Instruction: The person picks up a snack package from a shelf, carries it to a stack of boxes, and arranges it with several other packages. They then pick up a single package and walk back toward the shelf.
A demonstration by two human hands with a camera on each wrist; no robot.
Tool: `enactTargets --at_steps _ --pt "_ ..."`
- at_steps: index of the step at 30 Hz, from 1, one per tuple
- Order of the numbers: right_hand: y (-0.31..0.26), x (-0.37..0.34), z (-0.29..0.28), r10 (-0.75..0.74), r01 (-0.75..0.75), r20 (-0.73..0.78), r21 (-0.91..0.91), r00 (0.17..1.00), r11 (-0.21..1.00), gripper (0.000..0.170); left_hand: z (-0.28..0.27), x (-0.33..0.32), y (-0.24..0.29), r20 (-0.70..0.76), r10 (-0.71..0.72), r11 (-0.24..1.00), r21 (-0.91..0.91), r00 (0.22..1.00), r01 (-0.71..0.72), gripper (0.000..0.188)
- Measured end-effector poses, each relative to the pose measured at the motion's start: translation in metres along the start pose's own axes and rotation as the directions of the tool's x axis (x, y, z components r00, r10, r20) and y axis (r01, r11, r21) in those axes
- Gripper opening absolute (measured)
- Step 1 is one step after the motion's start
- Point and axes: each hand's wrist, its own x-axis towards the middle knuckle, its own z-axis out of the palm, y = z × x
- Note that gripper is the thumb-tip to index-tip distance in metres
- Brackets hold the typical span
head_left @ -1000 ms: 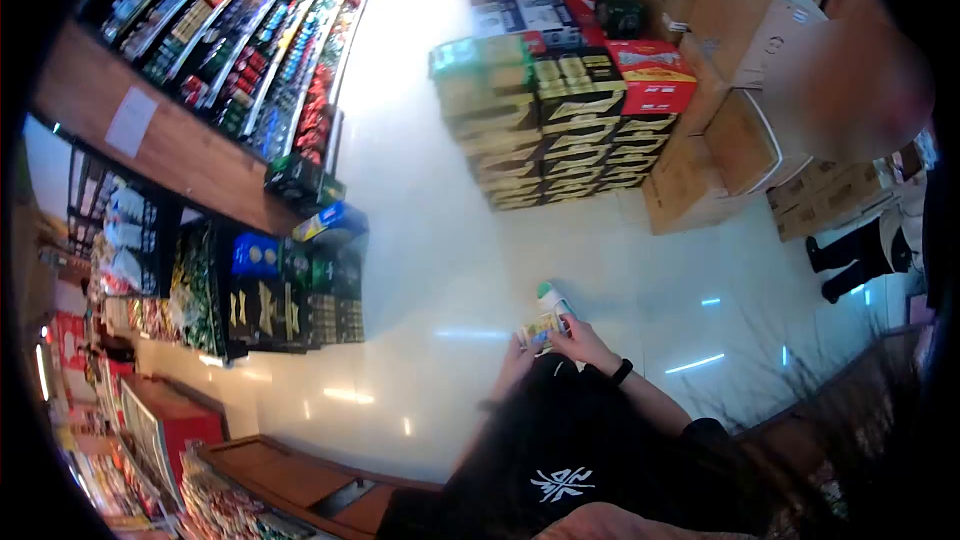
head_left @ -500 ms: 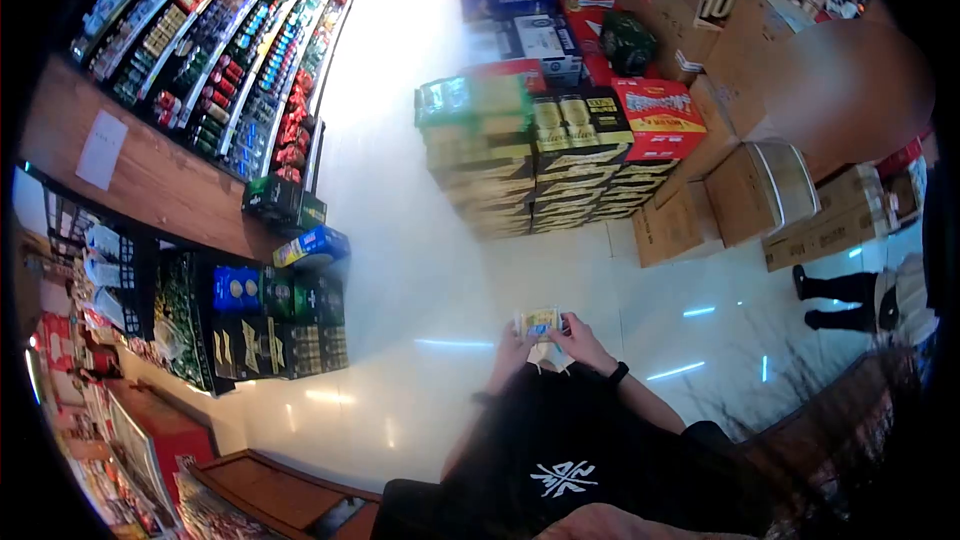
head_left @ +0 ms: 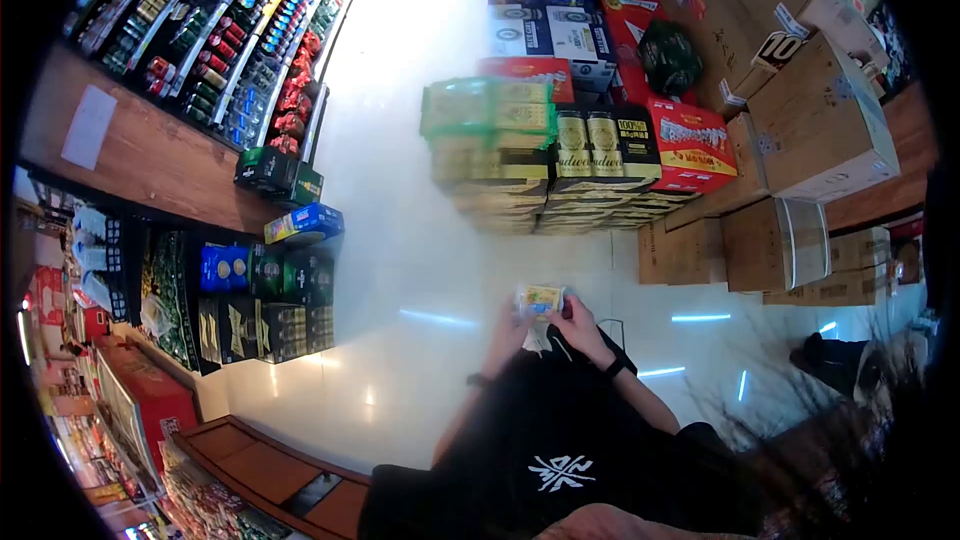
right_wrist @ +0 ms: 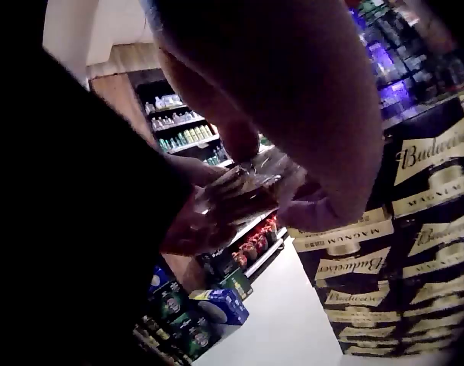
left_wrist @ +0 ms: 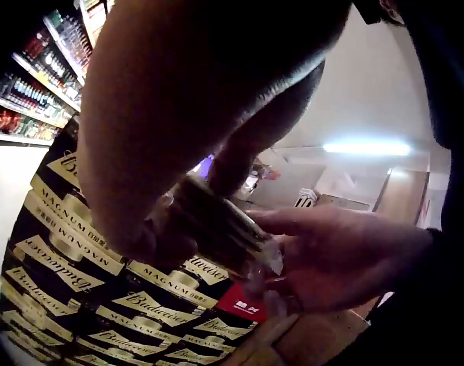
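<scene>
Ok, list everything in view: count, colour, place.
Packet: 1, yellow and blue, between both hands
Budweiser cases: many, black and gold, ahead
Wrapped pack: 1, green, atop those cases
Red boxes: several, red, beside them
Cartons: several, brown, right
Shelved drinks: many, mixed, upper left
Blue box: 1, blue and yellow, left
Stacked cases: several, mainly dark, left
Floor: 1, white, centre
Shirt: 1, black, bottom
Left hand: 1, bare, gripping packet
Right hand: 1, bare, gripping packet

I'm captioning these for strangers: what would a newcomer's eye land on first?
Probably the big stack of black-and-gold Budweiser cases, just above the middle of the head view, with green plastic on top at the left. Next, the small yellowish packet held below it by the left grip and right grip. Then the crowded drinks shelves at upper left.
</scene>
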Motion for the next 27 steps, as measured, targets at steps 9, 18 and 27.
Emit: enactTargets --at_steps 9,18,27 --pt "-0.051 0.103 -0.052 -0.053 0.055 0.024 -0.098 0.998 0.994 0.037 0.018 0.101 0.058 0.014 0.067 0.998 -0.01 0.998 -0.067 0.052" --pt "-0.097 0.212 -0.125 -0.098 0.09 -0.161 -0.056 0.982 0.994 0.038 0.069 0.223 0.132 0.118 0.043 0.966 0.248 0.992 -0.072 0.061" --pt "-0.082 0.301 -0.185 -0.104 0.061 -0.313 -0.145 0.944 0.988 0.032 0.134 0.316 0.176 0.058 0.259 0.866 0.429 0.964 -0.258 0.071"
